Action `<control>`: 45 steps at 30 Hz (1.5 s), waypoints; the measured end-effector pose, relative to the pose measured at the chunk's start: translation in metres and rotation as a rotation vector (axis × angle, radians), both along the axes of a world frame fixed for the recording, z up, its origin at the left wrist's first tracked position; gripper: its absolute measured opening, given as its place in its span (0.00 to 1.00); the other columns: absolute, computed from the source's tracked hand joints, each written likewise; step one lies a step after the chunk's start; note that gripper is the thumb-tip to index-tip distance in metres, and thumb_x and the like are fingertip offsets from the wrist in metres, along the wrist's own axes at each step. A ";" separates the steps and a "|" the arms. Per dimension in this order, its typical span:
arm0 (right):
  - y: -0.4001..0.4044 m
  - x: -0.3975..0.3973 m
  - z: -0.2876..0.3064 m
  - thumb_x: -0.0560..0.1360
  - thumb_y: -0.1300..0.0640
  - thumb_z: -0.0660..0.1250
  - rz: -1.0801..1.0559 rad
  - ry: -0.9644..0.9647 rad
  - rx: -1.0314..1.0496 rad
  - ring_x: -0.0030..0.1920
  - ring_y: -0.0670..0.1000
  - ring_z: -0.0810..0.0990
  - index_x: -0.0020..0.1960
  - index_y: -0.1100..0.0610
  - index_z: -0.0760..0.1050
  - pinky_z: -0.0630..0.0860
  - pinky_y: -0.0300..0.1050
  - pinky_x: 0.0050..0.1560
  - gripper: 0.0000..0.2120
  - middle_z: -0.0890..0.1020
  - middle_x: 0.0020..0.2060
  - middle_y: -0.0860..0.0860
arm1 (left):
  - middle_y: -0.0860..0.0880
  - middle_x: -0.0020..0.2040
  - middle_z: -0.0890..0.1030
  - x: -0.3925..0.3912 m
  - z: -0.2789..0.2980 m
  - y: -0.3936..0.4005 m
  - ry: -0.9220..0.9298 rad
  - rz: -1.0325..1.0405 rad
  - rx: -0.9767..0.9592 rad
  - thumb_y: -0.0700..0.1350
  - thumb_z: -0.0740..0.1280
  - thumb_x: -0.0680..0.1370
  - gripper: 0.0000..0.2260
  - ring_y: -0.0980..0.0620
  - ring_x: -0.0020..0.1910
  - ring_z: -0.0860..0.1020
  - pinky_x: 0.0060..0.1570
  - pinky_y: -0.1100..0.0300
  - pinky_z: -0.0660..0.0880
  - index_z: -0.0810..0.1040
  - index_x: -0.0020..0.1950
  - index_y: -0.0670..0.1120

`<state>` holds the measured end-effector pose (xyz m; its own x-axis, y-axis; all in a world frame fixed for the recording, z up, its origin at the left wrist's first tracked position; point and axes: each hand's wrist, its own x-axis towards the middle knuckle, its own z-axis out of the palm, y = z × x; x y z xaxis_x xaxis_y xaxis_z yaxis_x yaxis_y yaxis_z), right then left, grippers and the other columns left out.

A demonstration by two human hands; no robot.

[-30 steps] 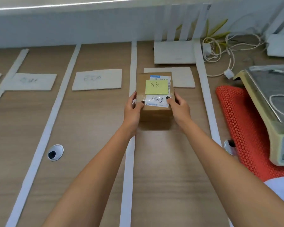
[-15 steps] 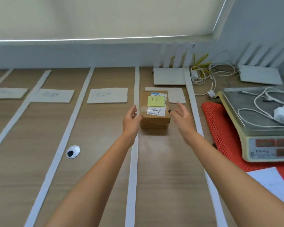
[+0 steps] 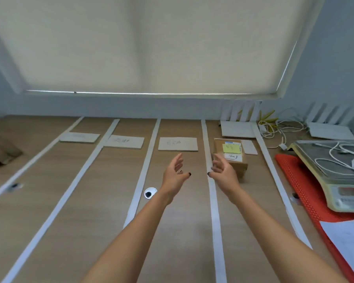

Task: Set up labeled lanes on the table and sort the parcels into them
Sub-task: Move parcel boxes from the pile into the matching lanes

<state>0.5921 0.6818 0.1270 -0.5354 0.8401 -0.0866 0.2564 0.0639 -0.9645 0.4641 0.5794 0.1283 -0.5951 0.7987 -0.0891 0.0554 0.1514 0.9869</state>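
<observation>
Parcel-sorting office: taped table [image 3: 102, 201], scale [image 3: 335, 180]

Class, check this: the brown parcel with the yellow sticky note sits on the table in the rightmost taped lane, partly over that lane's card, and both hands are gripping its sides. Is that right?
Not quite. The head view shows the parcel in the rightmost lane, overlapping the card, but neither hand grips it: the left hand and right hand are open, holding nothing.
</observation>
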 end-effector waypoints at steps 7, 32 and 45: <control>-0.137 -0.113 0.019 0.71 0.70 0.64 -0.025 -0.039 0.087 0.65 0.54 0.72 0.72 0.53 0.63 0.72 0.42 0.55 0.32 0.70 0.67 0.57 | 0.48 0.69 0.69 -0.113 0.020 -0.131 0.011 -0.134 0.028 0.29 0.66 0.71 0.34 0.51 0.69 0.68 0.63 0.62 0.67 0.62 0.73 0.49; -0.364 -0.382 0.043 0.73 0.69 0.65 0.016 -0.027 0.037 0.59 0.53 0.74 0.71 0.52 0.65 0.73 0.46 0.53 0.29 0.71 0.65 0.56 | 0.47 0.71 0.66 -0.378 0.052 -0.356 -0.060 -0.051 0.048 0.29 0.65 0.73 0.34 0.47 0.69 0.67 0.59 0.62 0.72 0.59 0.75 0.49; -0.544 -0.621 0.071 0.74 0.72 0.63 0.044 0.086 -0.037 0.56 0.57 0.76 0.69 0.58 0.66 0.74 0.52 0.58 0.26 0.72 0.64 0.60 | 0.45 0.71 0.67 -0.615 0.082 -0.525 0.010 -0.021 0.042 0.30 0.64 0.73 0.32 0.47 0.68 0.69 0.59 0.60 0.71 0.60 0.75 0.48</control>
<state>-0.0285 0.1378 0.1978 -0.5788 0.8125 -0.0695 0.1706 0.0373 -0.9846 -0.1510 0.0541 0.2098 -0.5787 0.8141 -0.0494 0.0684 0.1088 0.9917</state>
